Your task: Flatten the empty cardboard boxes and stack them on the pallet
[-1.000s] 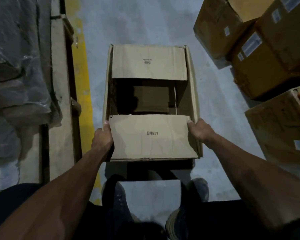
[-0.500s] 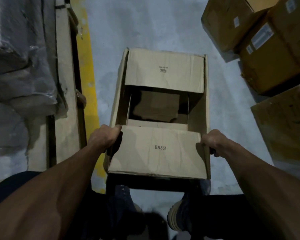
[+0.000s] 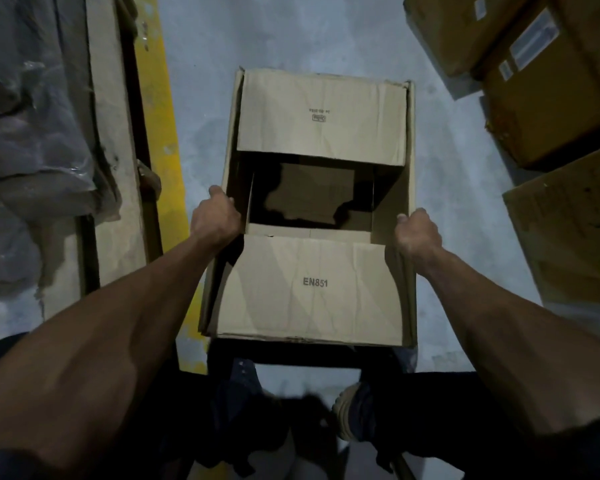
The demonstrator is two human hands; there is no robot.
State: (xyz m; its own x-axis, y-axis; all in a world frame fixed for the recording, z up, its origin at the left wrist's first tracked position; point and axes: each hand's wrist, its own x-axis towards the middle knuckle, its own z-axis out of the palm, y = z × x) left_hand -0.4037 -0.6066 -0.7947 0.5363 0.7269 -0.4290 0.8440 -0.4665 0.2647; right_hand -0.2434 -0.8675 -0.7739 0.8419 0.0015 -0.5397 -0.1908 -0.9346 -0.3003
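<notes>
The empty cardboard box (image 3: 321,209) sits on the grey floor (image 3: 291,36) before your feet, flaps partly folded in — your left hand (image 3: 215,221) grips its left wall, your right hand (image 3: 417,232) its right. Sealed boxes (image 3: 534,81) lie well to the right.

The scene is dim and flat, with a cool grey cast on the floor (image 3: 291,36). Deep shadow fills the open cardboard box (image 3: 321,289) and pools beneath its near edge. Grain softens all detail. The forearms bulge at the lower corners from wide-angle distortion. The stacked boxes (image 3: 541,84) at the upper right are slightly blurred.
</notes>
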